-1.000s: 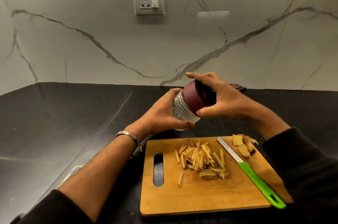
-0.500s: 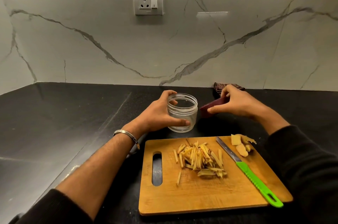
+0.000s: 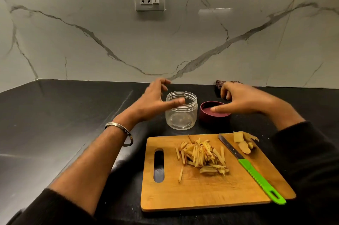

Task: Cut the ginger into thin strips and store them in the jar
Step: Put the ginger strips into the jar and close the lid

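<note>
Wooden board [image 3: 192,193] with one knife [image 3: 256,175], one clear jar [image 3: 181,114], one lid [image 3: 214,114]; two hands [image 3: 154,100] [image 3: 244,100] spread, empty.

Home kitchen: black countertop [image 3: 55,114], marble backsplash [image 3: 238,50].

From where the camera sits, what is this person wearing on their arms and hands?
Both hands are bare: no gloves and no rings that I can see. The left hand has a plain silver metal bangle at the wrist, with small markings too tiny to read. Dark sleeves are pushed up both forearms. The right hand has nothing at the wrist.
</note>
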`<state>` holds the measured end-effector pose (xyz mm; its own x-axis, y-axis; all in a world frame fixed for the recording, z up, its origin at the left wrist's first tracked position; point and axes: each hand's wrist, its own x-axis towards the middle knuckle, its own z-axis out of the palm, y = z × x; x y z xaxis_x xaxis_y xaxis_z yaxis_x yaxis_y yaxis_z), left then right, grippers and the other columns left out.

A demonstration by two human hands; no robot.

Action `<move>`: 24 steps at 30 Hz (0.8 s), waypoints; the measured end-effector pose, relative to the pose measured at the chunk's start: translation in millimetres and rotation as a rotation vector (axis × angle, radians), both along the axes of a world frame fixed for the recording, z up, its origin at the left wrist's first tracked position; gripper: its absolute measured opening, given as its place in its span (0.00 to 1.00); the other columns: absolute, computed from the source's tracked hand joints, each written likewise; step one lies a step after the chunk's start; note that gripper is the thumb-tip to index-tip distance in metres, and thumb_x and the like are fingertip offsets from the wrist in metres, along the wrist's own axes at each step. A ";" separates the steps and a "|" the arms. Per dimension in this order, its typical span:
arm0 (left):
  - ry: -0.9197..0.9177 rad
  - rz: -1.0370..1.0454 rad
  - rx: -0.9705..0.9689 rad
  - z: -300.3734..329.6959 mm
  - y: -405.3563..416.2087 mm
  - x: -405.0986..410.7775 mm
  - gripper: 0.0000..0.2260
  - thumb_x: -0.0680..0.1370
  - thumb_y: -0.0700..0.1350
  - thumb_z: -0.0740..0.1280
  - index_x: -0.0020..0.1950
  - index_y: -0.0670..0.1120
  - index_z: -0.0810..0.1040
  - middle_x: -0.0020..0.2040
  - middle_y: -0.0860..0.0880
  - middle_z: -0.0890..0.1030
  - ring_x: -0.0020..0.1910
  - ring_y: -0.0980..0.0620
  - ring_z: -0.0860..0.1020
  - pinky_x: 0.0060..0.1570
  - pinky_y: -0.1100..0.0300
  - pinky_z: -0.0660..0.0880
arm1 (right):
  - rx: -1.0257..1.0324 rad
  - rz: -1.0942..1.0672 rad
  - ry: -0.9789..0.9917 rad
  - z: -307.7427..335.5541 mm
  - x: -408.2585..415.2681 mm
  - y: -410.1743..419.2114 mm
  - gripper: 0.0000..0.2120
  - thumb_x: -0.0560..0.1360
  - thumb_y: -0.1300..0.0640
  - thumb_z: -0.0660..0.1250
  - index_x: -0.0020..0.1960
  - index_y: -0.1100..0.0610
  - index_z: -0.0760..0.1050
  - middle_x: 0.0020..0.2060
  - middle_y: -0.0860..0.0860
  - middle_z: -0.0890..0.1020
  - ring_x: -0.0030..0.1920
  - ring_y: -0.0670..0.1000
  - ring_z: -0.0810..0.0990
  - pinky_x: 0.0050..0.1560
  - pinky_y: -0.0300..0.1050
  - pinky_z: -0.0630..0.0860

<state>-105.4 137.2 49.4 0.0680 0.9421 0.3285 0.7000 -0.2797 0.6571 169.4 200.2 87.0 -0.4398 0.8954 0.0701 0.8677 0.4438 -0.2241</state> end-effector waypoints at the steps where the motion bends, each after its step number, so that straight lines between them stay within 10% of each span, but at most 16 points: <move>1: -0.047 -0.001 0.109 4.3 -2.7 -0.5 0.37 0.65 0.71 0.67 0.66 0.51 0.67 0.59 0.50 0.72 0.56 0.53 0.74 0.54 0.60 0.75 | 0.039 0.051 0.057 6.9 -0.4 -6.0 0.24 0.70 0.38 0.74 0.57 0.51 0.71 0.48 0.50 0.77 0.46 0.48 0.76 0.44 0.45 0.78; 5: -0.348 -0.274 0.264 23.5 -20.5 3.3 0.13 0.77 0.53 0.65 0.46 0.44 0.77 0.37 0.54 0.77 0.35 0.58 0.74 0.35 0.68 0.70 | -0.128 0.336 0.225 30.0 -6.1 -41.1 0.20 0.66 0.38 0.72 0.52 0.48 0.76 0.45 0.49 0.80 0.43 0.46 0.79 0.41 0.39 0.77; 12: -0.196 -0.501 -0.186 30.8 -33.9 8.8 0.15 0.76 0.55 0.67 0.37 0.45 0.78 0.32 0.44 0.74 0.29 0.50 0.70 0.29 0.62 0.67 | -0.362 0.501 -0.095 22.5 -30.8 -65.7 0.25 0.76 0.47 0.72 0.72 0.45 0.70 0.55 0.38 0.76 0.57 0.42 0.78 0.54 0.33 0.76; 18: 0.102 -0.537 -0.524 27.8 -37.5 15.6 0.20 0.68 0.52 0.78 0.51 0.44 0.75 0.41 0.42 0.77 0.38 0.47 0.75 0.38 0.52 0.74 | -0.468 0.397 -0.285 23.3 -30.9 -65.5 0.50 0.62 0.38 0.79 0.77 0.39 0.56 0.62 0.41 0.72 0.55 0.43 0.75 0.50 0.35 0.73; 24: 0.326 -0.466 -0.558 21.9 -38.3 27.3 0.28 0.68 0.51 0.79 0.66 0.56 0.74 0.52 0.51 0.79 0.47 0.56 0.79 0.54 0.51 0.80 | -0.469 0.361 -0.434 14.0 -39.2 -68.7 0.46 0.64 0.43 0.81 0.76 0.43 0.61 0.60 0.41 0.73 0.49 0.42 0.74 0.43 0.33 0.70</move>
